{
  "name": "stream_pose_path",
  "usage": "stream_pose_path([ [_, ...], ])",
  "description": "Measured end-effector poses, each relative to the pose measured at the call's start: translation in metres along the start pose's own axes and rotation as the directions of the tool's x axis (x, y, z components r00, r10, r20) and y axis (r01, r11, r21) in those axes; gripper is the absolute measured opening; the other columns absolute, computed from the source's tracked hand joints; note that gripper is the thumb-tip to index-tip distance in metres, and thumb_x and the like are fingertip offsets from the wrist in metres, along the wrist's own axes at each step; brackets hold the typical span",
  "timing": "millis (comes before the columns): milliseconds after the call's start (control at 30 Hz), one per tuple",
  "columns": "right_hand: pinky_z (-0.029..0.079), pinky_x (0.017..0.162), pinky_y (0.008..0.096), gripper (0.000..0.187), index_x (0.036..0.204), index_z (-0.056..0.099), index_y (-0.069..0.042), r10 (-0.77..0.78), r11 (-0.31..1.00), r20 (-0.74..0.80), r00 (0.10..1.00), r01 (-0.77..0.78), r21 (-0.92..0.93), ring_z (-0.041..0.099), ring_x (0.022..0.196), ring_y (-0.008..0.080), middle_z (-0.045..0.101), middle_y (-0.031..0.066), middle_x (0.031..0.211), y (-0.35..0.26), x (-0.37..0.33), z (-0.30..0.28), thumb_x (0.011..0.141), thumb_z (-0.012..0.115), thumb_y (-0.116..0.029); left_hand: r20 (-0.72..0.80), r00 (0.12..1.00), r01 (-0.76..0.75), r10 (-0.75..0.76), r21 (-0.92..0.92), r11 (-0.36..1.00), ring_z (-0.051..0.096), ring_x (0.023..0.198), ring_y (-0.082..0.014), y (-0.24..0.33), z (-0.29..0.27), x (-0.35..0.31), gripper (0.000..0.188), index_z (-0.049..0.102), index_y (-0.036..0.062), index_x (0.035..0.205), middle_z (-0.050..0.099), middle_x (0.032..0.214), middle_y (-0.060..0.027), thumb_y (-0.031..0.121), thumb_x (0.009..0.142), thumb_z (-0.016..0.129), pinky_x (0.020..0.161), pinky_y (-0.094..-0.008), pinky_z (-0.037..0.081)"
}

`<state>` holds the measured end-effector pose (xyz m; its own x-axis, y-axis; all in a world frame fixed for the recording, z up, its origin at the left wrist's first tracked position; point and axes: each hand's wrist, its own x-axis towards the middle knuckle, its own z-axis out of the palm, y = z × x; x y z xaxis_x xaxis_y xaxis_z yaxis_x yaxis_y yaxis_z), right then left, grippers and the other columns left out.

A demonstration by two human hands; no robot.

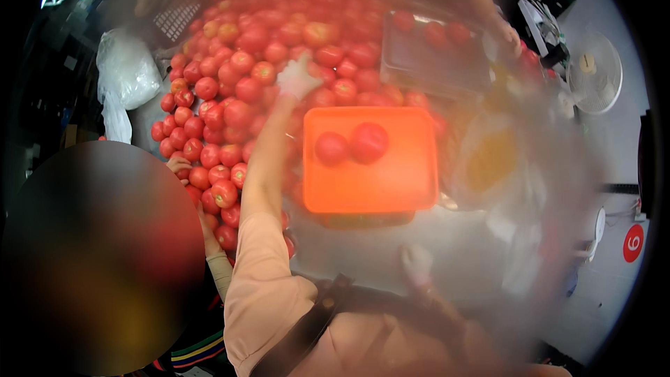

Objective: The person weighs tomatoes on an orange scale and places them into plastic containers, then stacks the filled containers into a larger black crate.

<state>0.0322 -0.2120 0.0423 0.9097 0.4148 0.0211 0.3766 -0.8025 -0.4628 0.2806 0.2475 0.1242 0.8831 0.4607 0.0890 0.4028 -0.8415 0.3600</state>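
Note:
My left arm stretches across a large heap of red tomatoes (241,63). My left hand (299,78), in a whitish glove, touches tomatoes near the middle of the heap. Its fingers reach out apart, and nothing shows held in them. Close to my body, over the metal table (349,255), is my right hand (417,262), also gloved. Haze blurs its fingers, so its grip is unclear. Between my hands an orange plastic tub (373,192) holds two tomatoes (368,142), side by side toward its far left part.
A clear bin (436,66) with a few tomatoes stands at the far right, beside another person's hand (511,38). On the left are a plastic bag (127,70) and another person's hand (179,165) at the heap's edge. A white fan (594,73) stands at right.

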Motion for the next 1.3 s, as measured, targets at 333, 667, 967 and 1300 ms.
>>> stream_pose_path([
  [333,0.046,0.054,0.0379,0.004,0.074,0.062,-0.012,-0.017,0.998,-0.108,0.994,0.023,0.056,0.058,0.058,0.028,0.058,0.008,0.067,-0.003,0.005,-0.007,0.077,0.062,-0.013,-0.158,0.892,-0.449,0.423,-0.419,0.789,0.055,0.102,-0.027,0.052,-0.062,-0.192,0.064,0.05,0.0076,0.116,0.054,0.11,-0.011,0.014,0.06,0.081,0.087,-0.036,0.046],
  [667,0.047,0.057,0.0403,0.007,0.076,0.063,-0.011,-0.058,0.975,-0.165,0.985,0.091,0.201,0.059,0.063,0.0308,0.061,0.0099,0.071,0.01,0.007,0.016,0.081,0.061,-0.016,-0.084,0.947,-0.317,0.31,-0.092,0.944,0.048,0.109,-0.0305,0.067,-0.025,-0.241,0.066,0.052,0.0149,0.119,0.051,0.118,-0.0102,0.022,0.059,0.08,0.093,-0.0407,0.041],
  [967,0.048,0.063,0.0407,0.009,0.082,0.063,-0.01,-0.063,0.953,-0.111,0.992,0.092,0.287,0.06,0.07,0.0314,0.062,0.0119,0.079,0.013,0.009,0.025,0.083,0.058,-0.018,-0.419,0.832,-0.108,-0.363,-0.765,0.635,0.05,0.108,-0.0201,-0.025,-0.066,-0.287,0.042,0.047,-0.0006,0.122,0.052,0.116,-0.0106,0.009,0.085,0.064,0.094,-0.0305,0.041],
  [1300,0.05,0.068,0.0347,0.011,0.085,0.064,-0.006,-0.006,0.89,-0.055,0.998,0.031,0.455,0.063,0.074,0.0286,0.065,0.0129,0.083,-0.01,0.022,-0.003,0.083,0.059,-0.015,-0.42,0.754,0.002,-0.505,-0.768,0.641,0.054,0.101,-0.0197,-0.052,-0.064,-0.33,0.041,0.046,-0.0012,0.123,0.055,0.111,-0.0123,0.01,0.087,0.06,0.089,-0.0306,0.044],
])
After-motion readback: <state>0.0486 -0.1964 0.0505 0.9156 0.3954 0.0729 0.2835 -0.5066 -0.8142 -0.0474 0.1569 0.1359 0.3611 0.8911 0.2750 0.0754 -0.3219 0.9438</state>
